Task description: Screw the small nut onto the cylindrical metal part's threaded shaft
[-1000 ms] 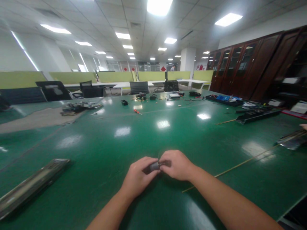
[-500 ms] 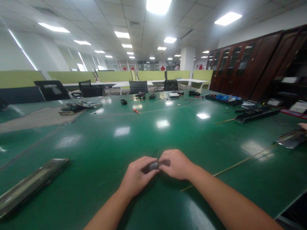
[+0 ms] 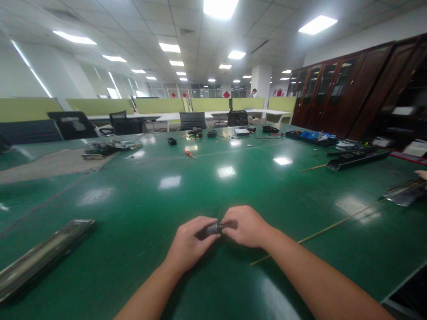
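Note:
Low in the middle of the head view, both hands meet at a small grey metal cylinder (image 3: 212, 229) that looks like a small motor. My left hand (image 3: 191, 242) is closed on its body, thumb below and fingers above. A thin dark ridged shaft (image 3: 223, 226) sticks out of its right end. Around that shaft my right hand (image 3: 245, 226) is pinched, hiding much of it. The cylinder lies roughly level, just over the green tabletop (image 3: 200, 186).
A long metal housing (image 3: 43, 258) lies at the left. A thin rod (image 3: 323, 230) runs under my right forearm toward another person's hand (image 3: 422, 174) at the right edge. Farther off are a red screwdriver (image 3: 190, 154), dark channel parts (image 3: 360, 158) and a parts tray (image 3: 310, 137).
Both hands have shifted very slightly up and left, still holding the cylinder and shaft. Slightly more of the shaft shows between them. A distant person has become more visible at the back.

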Available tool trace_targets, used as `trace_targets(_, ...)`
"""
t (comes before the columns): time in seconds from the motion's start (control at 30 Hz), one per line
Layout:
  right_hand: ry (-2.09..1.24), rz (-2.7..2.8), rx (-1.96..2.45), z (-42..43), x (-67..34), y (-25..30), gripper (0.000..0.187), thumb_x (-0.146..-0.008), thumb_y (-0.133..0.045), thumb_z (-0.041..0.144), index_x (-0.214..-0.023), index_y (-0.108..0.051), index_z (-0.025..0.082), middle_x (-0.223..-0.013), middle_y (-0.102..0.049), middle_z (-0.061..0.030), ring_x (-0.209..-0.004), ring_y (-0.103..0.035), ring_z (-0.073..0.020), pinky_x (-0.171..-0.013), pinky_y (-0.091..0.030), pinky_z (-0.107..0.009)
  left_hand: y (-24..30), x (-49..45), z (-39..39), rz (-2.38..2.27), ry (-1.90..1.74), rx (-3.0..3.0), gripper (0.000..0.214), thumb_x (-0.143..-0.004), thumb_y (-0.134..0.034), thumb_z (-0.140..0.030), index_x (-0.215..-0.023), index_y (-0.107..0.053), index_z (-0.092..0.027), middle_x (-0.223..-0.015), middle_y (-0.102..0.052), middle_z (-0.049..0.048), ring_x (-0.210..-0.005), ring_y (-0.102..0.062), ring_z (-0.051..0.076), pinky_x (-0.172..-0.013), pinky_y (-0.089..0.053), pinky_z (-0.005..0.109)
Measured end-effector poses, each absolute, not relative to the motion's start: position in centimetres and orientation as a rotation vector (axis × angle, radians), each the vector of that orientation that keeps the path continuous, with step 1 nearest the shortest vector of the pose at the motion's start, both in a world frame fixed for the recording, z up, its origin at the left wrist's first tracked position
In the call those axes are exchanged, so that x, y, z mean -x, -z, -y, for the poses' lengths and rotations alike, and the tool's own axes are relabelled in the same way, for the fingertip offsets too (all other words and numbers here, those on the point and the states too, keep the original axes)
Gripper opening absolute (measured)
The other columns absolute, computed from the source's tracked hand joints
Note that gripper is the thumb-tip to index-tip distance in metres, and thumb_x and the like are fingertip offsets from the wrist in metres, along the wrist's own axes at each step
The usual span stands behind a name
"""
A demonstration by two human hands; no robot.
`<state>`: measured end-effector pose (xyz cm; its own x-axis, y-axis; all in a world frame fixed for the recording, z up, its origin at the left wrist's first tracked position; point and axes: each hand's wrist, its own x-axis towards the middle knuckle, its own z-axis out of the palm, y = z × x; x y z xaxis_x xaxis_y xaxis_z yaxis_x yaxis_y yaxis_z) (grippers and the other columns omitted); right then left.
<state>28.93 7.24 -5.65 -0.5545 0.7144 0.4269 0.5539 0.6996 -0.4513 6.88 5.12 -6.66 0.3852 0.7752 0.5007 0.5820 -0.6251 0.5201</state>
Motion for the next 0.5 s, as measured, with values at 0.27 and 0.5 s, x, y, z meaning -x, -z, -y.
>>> trace_targets(0.27, -0.365, 2.321, 0.963, -7.13, -29.00, 5.46, 0.014, -0.082, -0.068, 0.025, -0.093, -0.076, 0.021, -0.091, -0.074, -0.0033, -0.085, -0.066, -0.0179, -0.077, -0.047, -0.027, 6.60, -6.83, -5.16, -1.198, -1.070, -2.395, 0.025, -0.082, -0.073, -0.030, -0.107, -0.070, -0.026, -0.099, -0.072, 0.0030, -0.089, -0.067, 0.019, -0.081, -0.054, 0.029)
trace_targets(0.5, -0.373, 2.336, 0.963, -7.12, -29.04, 5.23, 0.014, -0.082, -0.068, 0.025, -0.092, -0.076, 0.020, -0.089, -0.074, -0.0034, -0.084, -0.066, -0.0177, -0.076, -0.047, -0.027, 6.61, -6.89, -5.18, -1.195, -1.067, -2.399, 0.026, -0.081, -0.074, -0.028, -0.107, -0.069, -0.027, -0.100, -0.072, 0.0017, -0.090, -0.067, 0.018, -0.082, -0.053, 0.028)
